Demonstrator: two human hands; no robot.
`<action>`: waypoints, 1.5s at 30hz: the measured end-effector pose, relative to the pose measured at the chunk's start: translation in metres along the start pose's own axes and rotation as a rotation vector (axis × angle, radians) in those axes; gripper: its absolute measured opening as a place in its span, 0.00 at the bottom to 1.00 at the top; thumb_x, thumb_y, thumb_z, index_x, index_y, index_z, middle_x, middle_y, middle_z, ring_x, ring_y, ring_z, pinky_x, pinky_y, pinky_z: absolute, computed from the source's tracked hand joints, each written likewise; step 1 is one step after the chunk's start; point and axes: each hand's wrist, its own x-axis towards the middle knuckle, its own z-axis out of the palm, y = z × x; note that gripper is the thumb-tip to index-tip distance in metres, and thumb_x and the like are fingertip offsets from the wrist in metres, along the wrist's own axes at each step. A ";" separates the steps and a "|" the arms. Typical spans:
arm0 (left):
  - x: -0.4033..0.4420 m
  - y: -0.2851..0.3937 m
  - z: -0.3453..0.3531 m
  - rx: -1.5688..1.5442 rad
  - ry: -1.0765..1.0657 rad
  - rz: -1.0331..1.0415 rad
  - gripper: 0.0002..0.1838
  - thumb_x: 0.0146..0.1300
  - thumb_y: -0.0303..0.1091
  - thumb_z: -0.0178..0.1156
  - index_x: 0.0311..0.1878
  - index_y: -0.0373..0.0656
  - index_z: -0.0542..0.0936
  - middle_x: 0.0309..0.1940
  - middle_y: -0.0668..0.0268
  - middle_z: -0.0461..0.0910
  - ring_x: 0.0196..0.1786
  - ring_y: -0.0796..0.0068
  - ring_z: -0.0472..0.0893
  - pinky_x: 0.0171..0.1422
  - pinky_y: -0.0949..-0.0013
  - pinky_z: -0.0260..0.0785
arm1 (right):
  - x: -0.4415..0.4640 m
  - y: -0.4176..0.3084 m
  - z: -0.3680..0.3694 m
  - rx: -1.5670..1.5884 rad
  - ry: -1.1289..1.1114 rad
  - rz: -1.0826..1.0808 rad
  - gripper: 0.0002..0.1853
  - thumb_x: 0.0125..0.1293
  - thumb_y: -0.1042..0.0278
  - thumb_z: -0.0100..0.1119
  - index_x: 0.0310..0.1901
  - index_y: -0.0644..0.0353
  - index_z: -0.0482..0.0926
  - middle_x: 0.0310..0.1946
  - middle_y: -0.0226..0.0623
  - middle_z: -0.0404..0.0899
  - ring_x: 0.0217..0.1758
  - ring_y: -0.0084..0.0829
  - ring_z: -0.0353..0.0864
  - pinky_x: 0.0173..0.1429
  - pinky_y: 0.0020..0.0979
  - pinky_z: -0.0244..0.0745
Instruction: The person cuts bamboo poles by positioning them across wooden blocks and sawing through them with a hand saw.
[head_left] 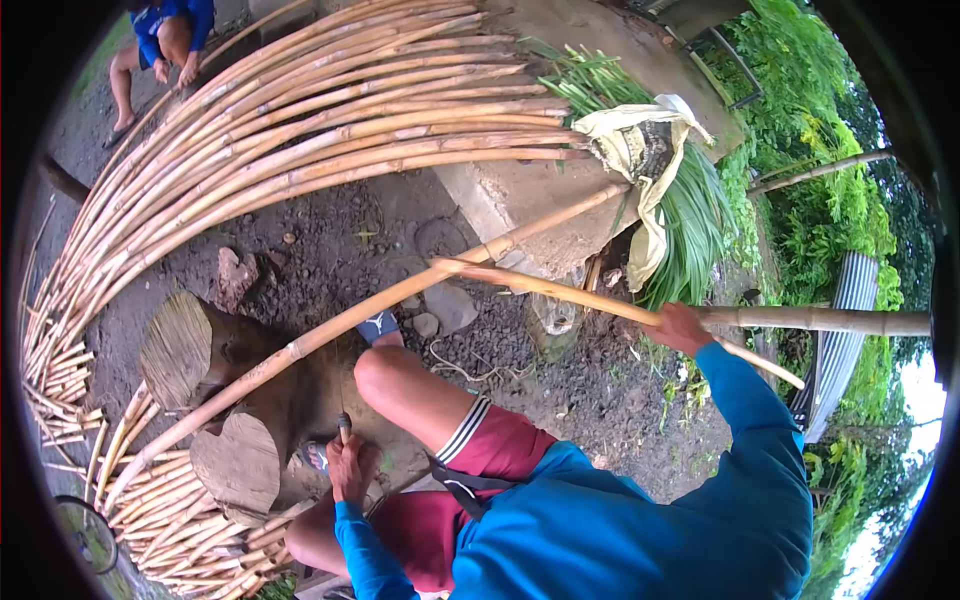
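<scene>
My right hand is closed around a bamboo piece, paler along its length, which reaches back past my wrist. Its far end overlaps a long bamboo pole in view; whether they touch I cannot tell. That pole slants across the log stumps in front of me toward a concrete slab. Low by my knees, my left hand grips a knife by its dark handle. The blade looks thin, seen nearly edge-on, and is hard to make out.
Many bamboo poles lie across the concrete slab. More cut bamboo is piled beyond the stumps. Long green leaves and a pale sack sit on the slab's end. Another person crouches at upper left, hands near a pole.
</scene>
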 end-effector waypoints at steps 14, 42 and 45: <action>-0.030 -0.006 -0.002 0.051 0.060 -0.170 0.13 0.60 0.40 0.58 0.29 0.38 0.76 0.21 0.69 0.74 0.22 0.81 0.71 0.26 0.74 0.62 | 0.207 -0.285 -0.103 0.206 0.244 -0.581 0.51 0.51 0.10 0.44 0.13 0.65 0.77 0.11 0.48 0.74 0.19 0.45 0.81 0.26 0.44 0.77; -0.077 -0.007 -0.001 0.148 0.160 -0.285 0.14 0.60 0.41 0.61 0.30 0.38 0.79 0.21 0.70 0.74 0.23 0.81 0.70 0.26 0.72 0.60 | 0.296 -0.318 -0.036 0.201 0.144 -0.628 0.40 0.53 0.20 0.57 0.28 0.61 0.84 0.30 0.53 0.83 0.38 0.54 0.84 0.45 0.50 0.78; -0.093 -0.014 -0.001 0.065 0.103 -0.369 0.15 0.61 0.43 0.61 0.29 0.39 0.78 0.21 0.69 0.76 0.22 0.81 0.71 0.26 0.73 0.61 | 0.307 -0.313 -0.025 0.226 0.193 -0.624 0.41 0.52 0.21 0.59 0.23 0.63 0.81 0.28 0.54 0.82 0.36 0.55 0.83 0.44 0.53 0.76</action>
